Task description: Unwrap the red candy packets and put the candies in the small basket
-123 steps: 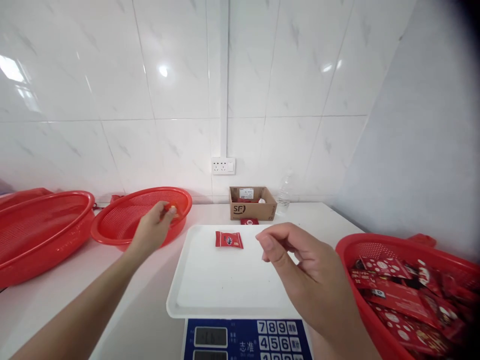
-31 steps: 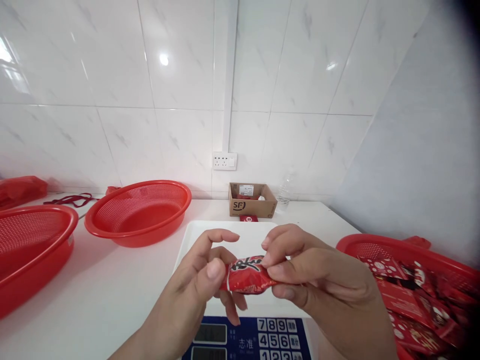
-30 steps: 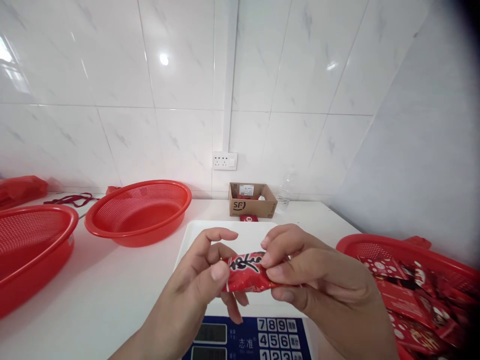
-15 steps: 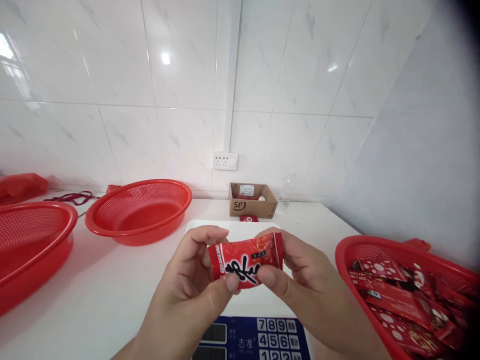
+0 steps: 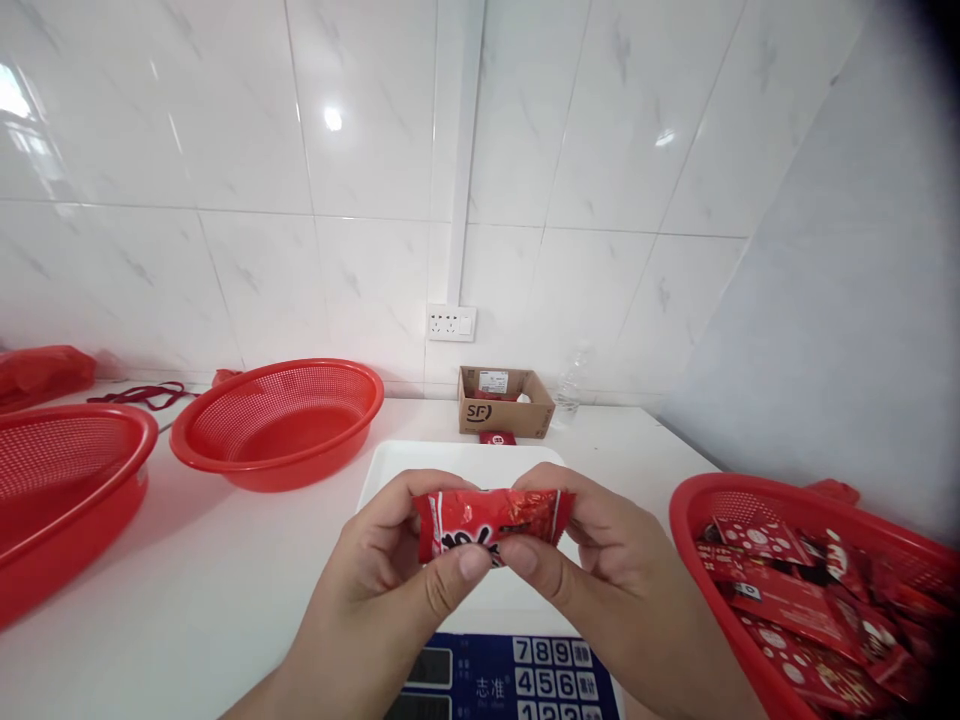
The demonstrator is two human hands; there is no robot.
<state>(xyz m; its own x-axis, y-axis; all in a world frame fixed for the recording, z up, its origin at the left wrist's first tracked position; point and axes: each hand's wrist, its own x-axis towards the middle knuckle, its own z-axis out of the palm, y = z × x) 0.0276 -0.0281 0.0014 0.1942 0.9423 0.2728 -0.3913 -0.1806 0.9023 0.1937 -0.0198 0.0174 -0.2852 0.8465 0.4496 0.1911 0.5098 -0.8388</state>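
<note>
Both hands pinch one small red snack packet (image 5: 487, 522) with black lettering, held level above the white tray (image 5: 457, 460) of a digital scale. My left hand (image 5: 390, 580) grips the packet's left end between thumb and fingers. The right end is gripped by my right hand (image 5: 592, 570). The scale's blue keypad panel (image 5: 517, 685) shows below my hands.
A red mesh basket (image 5: 757, 500) full of similar red packets stands at the right. An empty-looking red basket (image 5: 277, 425) sits at the left, another (image 5: 60, 480) at the far left. A small cardboard box (image 5: 504, 402), a loose red packet (image 5: 496, 437) and a clear bottle (image 5: 570, 385) stand by the tiled wall.
The packet lay on the scale tray with my left hand at the left basket; now both hands hold it. Over the last half second it tilted, top edge toward me.
</note>
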